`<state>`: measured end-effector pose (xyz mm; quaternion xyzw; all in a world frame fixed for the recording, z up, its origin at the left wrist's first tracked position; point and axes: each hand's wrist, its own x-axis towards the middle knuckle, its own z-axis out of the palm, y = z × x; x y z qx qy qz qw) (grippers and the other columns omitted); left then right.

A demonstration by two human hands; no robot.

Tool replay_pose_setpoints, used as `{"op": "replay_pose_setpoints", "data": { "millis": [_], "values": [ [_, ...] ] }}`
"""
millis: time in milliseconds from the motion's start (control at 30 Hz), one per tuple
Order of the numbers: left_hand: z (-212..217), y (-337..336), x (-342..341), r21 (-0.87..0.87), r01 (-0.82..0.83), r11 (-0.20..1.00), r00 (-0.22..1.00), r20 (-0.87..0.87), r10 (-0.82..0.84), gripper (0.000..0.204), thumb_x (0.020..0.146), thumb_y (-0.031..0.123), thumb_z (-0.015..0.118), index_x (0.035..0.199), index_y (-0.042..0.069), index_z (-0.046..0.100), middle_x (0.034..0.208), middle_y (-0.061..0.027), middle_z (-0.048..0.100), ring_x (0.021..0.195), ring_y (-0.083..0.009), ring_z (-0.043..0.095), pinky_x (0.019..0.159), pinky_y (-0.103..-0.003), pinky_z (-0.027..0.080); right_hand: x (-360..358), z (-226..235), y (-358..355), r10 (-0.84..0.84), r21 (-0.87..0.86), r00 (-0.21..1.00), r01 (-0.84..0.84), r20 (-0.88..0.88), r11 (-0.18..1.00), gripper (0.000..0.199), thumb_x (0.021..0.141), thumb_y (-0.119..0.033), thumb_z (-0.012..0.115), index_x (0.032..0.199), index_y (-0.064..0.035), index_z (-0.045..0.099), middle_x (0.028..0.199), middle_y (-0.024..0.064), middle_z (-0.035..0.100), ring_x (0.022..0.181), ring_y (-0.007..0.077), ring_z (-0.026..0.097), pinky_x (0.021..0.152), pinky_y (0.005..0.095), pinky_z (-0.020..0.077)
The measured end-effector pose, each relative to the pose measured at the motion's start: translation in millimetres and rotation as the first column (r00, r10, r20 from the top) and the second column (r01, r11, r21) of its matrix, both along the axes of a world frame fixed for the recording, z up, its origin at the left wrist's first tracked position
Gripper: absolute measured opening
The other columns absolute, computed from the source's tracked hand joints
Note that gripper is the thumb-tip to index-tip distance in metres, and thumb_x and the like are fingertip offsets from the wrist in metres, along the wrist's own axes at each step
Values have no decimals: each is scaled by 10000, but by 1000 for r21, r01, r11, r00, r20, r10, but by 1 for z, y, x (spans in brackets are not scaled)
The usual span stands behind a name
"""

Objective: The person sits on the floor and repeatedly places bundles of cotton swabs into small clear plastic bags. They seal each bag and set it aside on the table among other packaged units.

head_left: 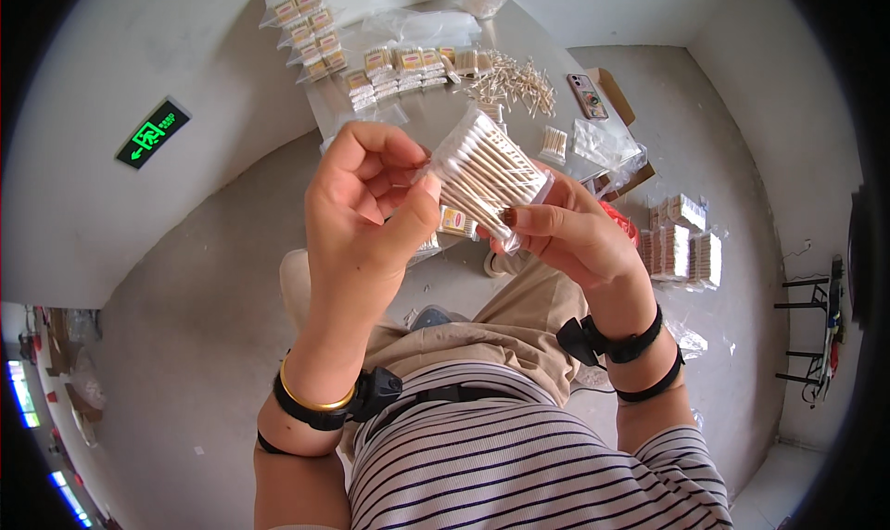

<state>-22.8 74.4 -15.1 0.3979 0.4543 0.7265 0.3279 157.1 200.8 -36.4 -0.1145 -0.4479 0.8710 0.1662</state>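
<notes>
A clear plastic bag of wooden cotton swabs [484, 167] is held up in front of me, tilted. My right hand [567, 233] grips its lower right side from beneath, thumb across the front. My left hand [371, 201] pinches the bag's left corner between thumb and fingers. Both wrists wear black bands; the left also has a gold bangle.
A low grey table [436, 113] beyond my hands carries rows of packed swab bags [399, 71], more packs [311, 30] at its far left, a loose pile of swabs [514, 81], a phone [588, 95] and empty clear bags [603, 144]. Stacked swab packs [684, 243] lie on the floor at right.
</notes>
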Motion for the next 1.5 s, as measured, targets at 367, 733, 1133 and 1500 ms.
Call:
{"op": "replay_pose_setpoints", "data": {
  "millis": [367,733,1133,1500],
  "values": [
    [-4,4,-6,-35,37,999,993,117,-32,324,899,21,713,1158,37,520,1036,-58,629,928,-85,608,835,-250,524,-7,4,3,-45,50,998,43,42,998,417,929,-105,712,1286,35,549,1151,117,697,997,164,686,877,306,558],
    [-4,4,-8,-31,4,1000,998,60,-2,363,897,15,707,1210,35,525,1064,-46,606,963,-87,593,843,-251,516,-5,11,8,-122,343,989,89,78,935,454,916,-144,749,1282,20,536,1123,113,691,982,159,678,863,293,547],
    [6,1,4,-88,-6,996,984,-176,-10,186,864,0,741,1014,0,632,954,-40,675,856,-87,647,801,-247,537,-15,50,3,-337,907,935,230,-107,352,470,784,-59,710,1239,-12,600,1101,42,612,1041,153,548,990,315,436],
    [6,5,7,-146,-37,989,978,-207,6,133,850,-11,709,968,-6,649,937,-29,682,854,-93,653,798,-243,524,-27,46,-7,-457,943,874,275,-164,187,420,735,40,704,1142,-16,621,1006,72,643,894,179,599,866,306,495]
  ]
}}
